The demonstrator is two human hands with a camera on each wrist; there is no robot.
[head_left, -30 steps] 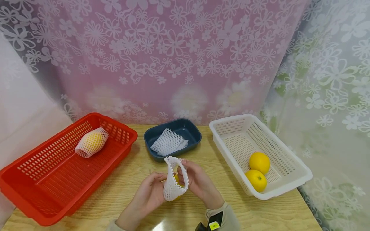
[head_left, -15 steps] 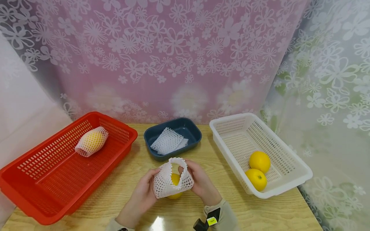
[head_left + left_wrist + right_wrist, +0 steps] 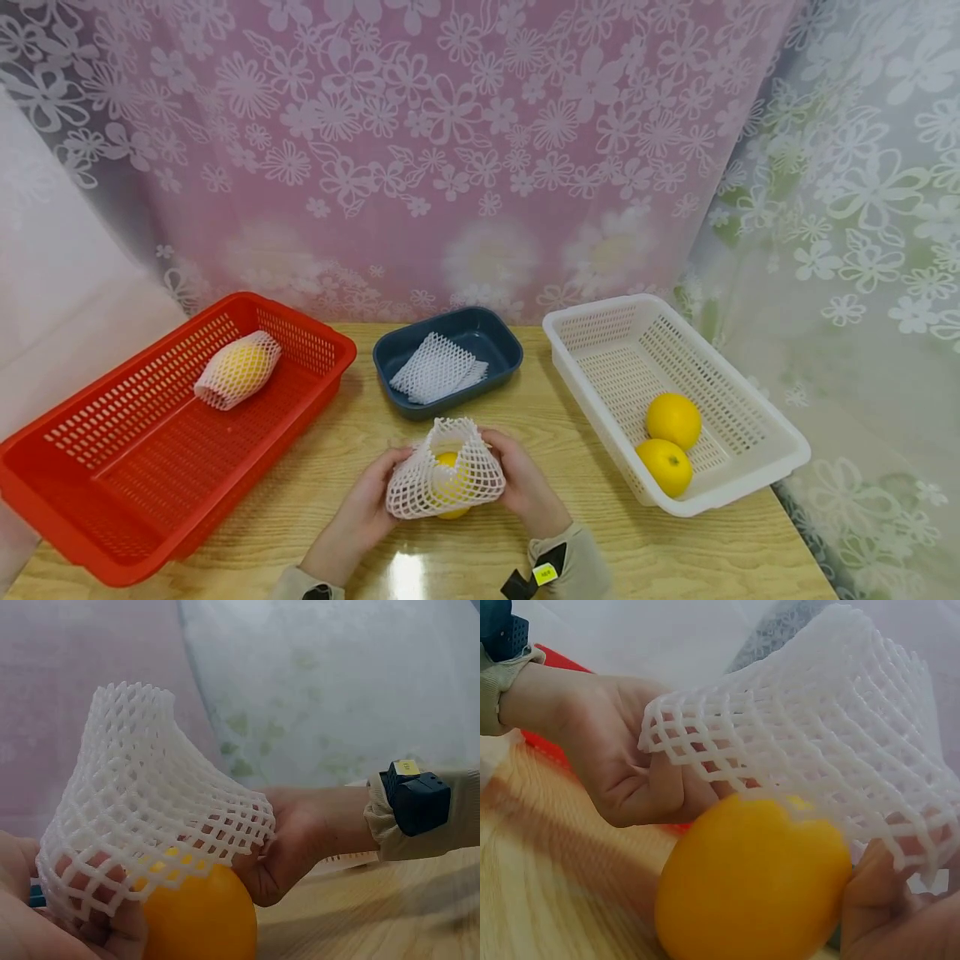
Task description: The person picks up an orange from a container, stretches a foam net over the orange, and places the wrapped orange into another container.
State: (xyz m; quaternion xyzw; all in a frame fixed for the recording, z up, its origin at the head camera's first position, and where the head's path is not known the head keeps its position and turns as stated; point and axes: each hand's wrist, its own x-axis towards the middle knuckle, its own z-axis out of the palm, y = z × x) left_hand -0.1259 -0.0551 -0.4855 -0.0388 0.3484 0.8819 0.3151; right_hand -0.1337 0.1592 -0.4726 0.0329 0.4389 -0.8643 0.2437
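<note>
Both hands hold a white foam fruit net (image 3: 412,487) stretched wide over an orange (image 3: 754,881) that stands on the table. My left hand (image 3: 367,504) grips the net's left side, its fingers curled inside the lower edge in the left wrist view. On the opposite side my right hand (image 3: 528,492) grips the net, fingers likewise tucked inside. The net's lower rim lies over the upper part of the orange, whose lower part shows bare beneath. The net's narrower top end stands up above the fruit.
A red basket (image 3: 281,442) at the left holds a netted yellow fruit (image 3: 243,367). Several foam nets (image 3: 435,371) lie in the blue tray (image 3: 498,350) at the back. Two more oranges (image 3: 673,422) sit in the white basket (image 3: 600,417) at the right.
The net was held tilted with its opening showing above the orange. Both hands have spread it wider and brought it down over the top of the fruit.
</note>
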